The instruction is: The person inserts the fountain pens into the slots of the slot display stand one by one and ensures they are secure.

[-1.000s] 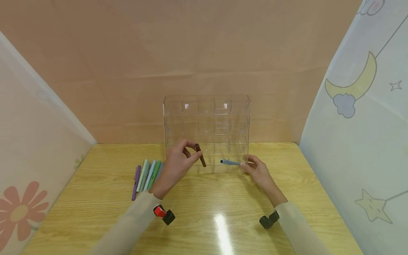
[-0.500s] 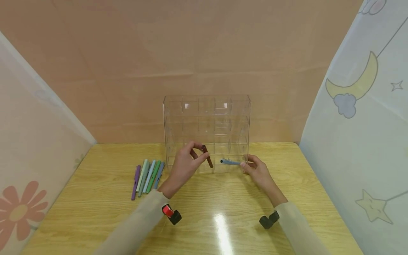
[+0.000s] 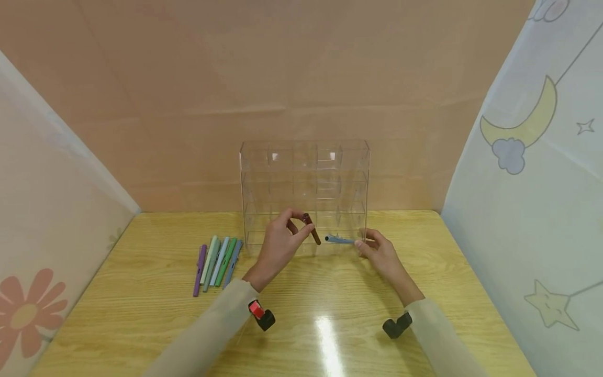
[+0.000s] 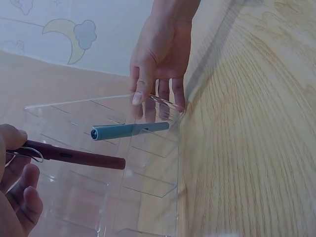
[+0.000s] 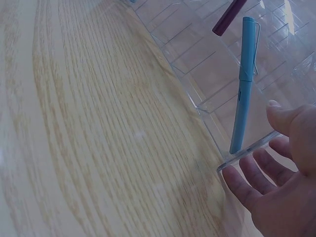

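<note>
My left hand (image 3: 279, 242) pinches a dark red capped pen (image 4: 84, 157) by its clip end, between thumb and fingers. The pen tilts in front of the lower part of a clear acrylic organizer (image 3: 304, 157), its free end towards a blue pen (image 5: 243, 89). That blue pen lies nearly level in the organizer's bottom row, at the right, its tail near the side wall. My right hand (image 3: 380, 254) holds the organizer's lower right side. In the right wrist view its fingertips touch the wall from outside, while the thumb (image 5: 281, 117) is at the front edge.
Several pens lie side by side on the wooden table (image 3: 358, 314) to the left: a purple pen (image 3: 200, 269), pale green ones, a light blue pen, a green pen (image 3: 227, 262) and a blue one (image 3: 233, 264). Fabric walls enclose the table's back and sides.
My left hand has moved right with the dark red pen, nearer to the blue pen, uncovering the rightmost loose pen. The right hand and the organizer have stayed put.
</note>
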Action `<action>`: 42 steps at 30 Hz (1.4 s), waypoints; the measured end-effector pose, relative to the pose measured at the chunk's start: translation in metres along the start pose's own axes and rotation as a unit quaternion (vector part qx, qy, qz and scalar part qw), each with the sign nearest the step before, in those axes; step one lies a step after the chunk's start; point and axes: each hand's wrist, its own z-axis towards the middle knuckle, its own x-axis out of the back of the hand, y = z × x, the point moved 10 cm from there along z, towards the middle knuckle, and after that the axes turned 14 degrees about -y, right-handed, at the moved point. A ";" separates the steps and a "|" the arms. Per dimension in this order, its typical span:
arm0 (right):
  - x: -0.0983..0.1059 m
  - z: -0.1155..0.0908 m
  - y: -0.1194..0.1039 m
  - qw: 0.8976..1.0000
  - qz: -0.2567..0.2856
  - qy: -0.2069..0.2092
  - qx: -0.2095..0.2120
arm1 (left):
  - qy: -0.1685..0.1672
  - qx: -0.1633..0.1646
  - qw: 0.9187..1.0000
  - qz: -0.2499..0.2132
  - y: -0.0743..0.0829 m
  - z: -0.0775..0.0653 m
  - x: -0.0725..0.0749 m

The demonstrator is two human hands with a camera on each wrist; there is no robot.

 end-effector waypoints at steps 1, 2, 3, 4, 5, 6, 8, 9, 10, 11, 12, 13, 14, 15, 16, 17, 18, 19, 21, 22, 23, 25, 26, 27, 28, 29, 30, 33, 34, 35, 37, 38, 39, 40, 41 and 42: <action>0.000 0.000 0.000 1.000 0.002 0.000 0.000 | 0.002 -0.001 1.000 0.001 0.000 0.001 0.000; 0.000 0.000 0.000 1.000 0.001 0.001 0.000 | 0.003 -0.003 1.000 0.002 -0.001 0.002 -0.001; 0.000 0.000 0.000 1.000 -0.002 0.001 0.000 | 0.005 -0.004 1.000 0.002 -0.001 0.002 -0.001; 0.000 0.000 0.000 1.000 -0.002 0.001 0.001 | 0.006 -0.005 1.000 0.003 -0.002 0.003 -0.001; 0.001 -0.001 0.000 1.000 -0.001 0.001 0.002 | 0.007 -0.005 1.000 0.003 -0.003 0.003 -0.002; 0.001 -0.001 0.000 1.000 -0.002 0.002 0.002 | 0.007 -0.005 1.000 0.002 -0.004 0.004 -0.002; 0.001 -0.001 0.000 1.000 -0.003 0.003 0.003 | 0.005 -0.001 1.000 0.001 -0.007 0.004 -0.004; 0.001 -0.001 -0.001 1.000 -0.002 0.003 0.004 | 0.002 0.002 1.000 0.000 -0.009 0.003 -0.005; 0.001 -0.001 -0.001 1.000 0.000 0.003 0.004 | -0.001 0.006 1.000 0.001 -0.011 0.003 -0.006; 0.001 -0.001 -0.001 1.000 -0.002 0.003 0.004 | -0.005 0.010 1.000 0.001 -0.013 0.003 -0.007; 0.001 0.000 -0.001 1.000 -0.003 0.004 0.004 | -0.009 0.013 1.000 0.003 -0.015 0.003 -0.009; 0.001 -0.001 -0.001 1.000 -0.003 0.005 0.003 | -0.013 0.017 1.000 0.005 -0.016 0.003 -0.010; 0.001 -0.001 -0.001 1.000 -0.004 0.005 0.002 | -0.017 0.019 1.000 0.009 -0.018 0.003 -0.011; 0.001 -0.001 -0.001 1.000 -0.004 0.006 0.002 | -0.021 0.022 0.999 0.012 -0.019 0.003 -0.013; 0.001 -0.001 -0.001 1.000 -0.004 0.006 0.001 | -0.026 0.023 0.999 0.015 -0.020 0.004 -0.014; 0.001 -0.001 -0.002 1.000 -0.005 0.007 0.001 | -0.030 0.024 0.999 0.019 -0.021 0.004 -0.016; 0.002 -0.002 -0.002 1.000 -0.006 0.007 0.001 | -0.033 0.025 0.999 0.023 -0.021 0.004 -0.017; 0.001 -0.002 -0.002 1.000 -0.006 0.006 0.001 | -0.037 0.026 0.999 0.027 -0.022 0.004 -0.018; 0.001 -0.002 -0.002 1.000 -0.005 0.006 0.002 | -0.042 0.024 0.998 0.033 -0.023 0.004 -0.021; 0.001 -0.003 -0.003 1.000 -0.004 0.007 0.001 | -0.045 0.023 0.998 0.036 -0.023 0.004 -0.022; 0.001 -0.003 -0.003 1.000 -0.003 0.007 0.001 | -0.047 0.022 0.998 0.040 -0.023 0.003 -0.023; 0.001 -0.003 -0.003 1.000 -0.002 0.007 0.000 | -0.050 0.019 0.998 0.045 -0.024 0.003 -0.025; 0.001 -0.003 -0.003 1.000 -0.003 0.007 0.001 | -0.052 0.018 0.997 0.047 -0.025 0.003 -0.026; 0.001 -0.003 -0.003 1.000 -0.004 0.008 0.000 | -0.055 0.017 0.997 0.048 -0.026 0.003 -0.027; 0.002 -0.003 -0.003 1.000 -0.006 0.008 -0.001 | -0.058 0.018 0.997 0.051 -0.027 0.002 -0.028; 0.002 -0.003 -0.003 1.000 -0.008 0.008 -0.001 | -0.060 0.020 0.997 0.052 -0.028 0.002 -0.029; 0.002 -0.004 -0.002 1.000 -0.009 0.008 -0.001 | -0.065 0.021 0.996 0.051 -0.029 0.002 -0.030; 0.002 -0.004 -0.002 1.000 -0.012 0.007 -0.004 | -0.076 0.026 0.996 0.048 -0.032 0.001 -0.034; 0.001 -0.004 -0.002 1.000 -0.012 0.006 -0.004 | -0.078 0.027 0.996 0.046 -0.033 0.000 -0.034; 0.001 -0.004 -0.002 1.000 -0.013 0.006 -0.005 | -0.080 0.027 0.996 0.043 -0.034 0.000 -0.035; 0.001 -0.004 -0.002 1.000 -0.014 0.005 -0.004 | -0.081 0.030 0.996 0.038 -0.035 -0.001 -0.035; 0.002 -0.005 -0.002 1.000 -0.013 0.005 -0.004 | -0.082 0.031 0.996 0.037 -0.035 -0.002 -0.035; 0.002 -0.005 -0.002 1.000 -0.012 0.005 -0.003 | -0.082 0.034 0.995 0.035 -0.036 -0.002 -0.034; 0.001 -0.005 -0.003 1.000 -0.013 0.003 -0.002 | -0.081 0.038 0.995 0.034 -0.036 -0.003 -0.033; 0.002 -0.005 -0.003 1.000 -0.013 0.003 -0.002 | -0.079 0.045 0.995 0.034 -0.037 -0.003 -0.032; 0.001 -0.005 -0.003 1.000 -0.012 0.001 -0.001 | -0.076 0.053 0.995 0.034 -0.039 -0.003 -0.030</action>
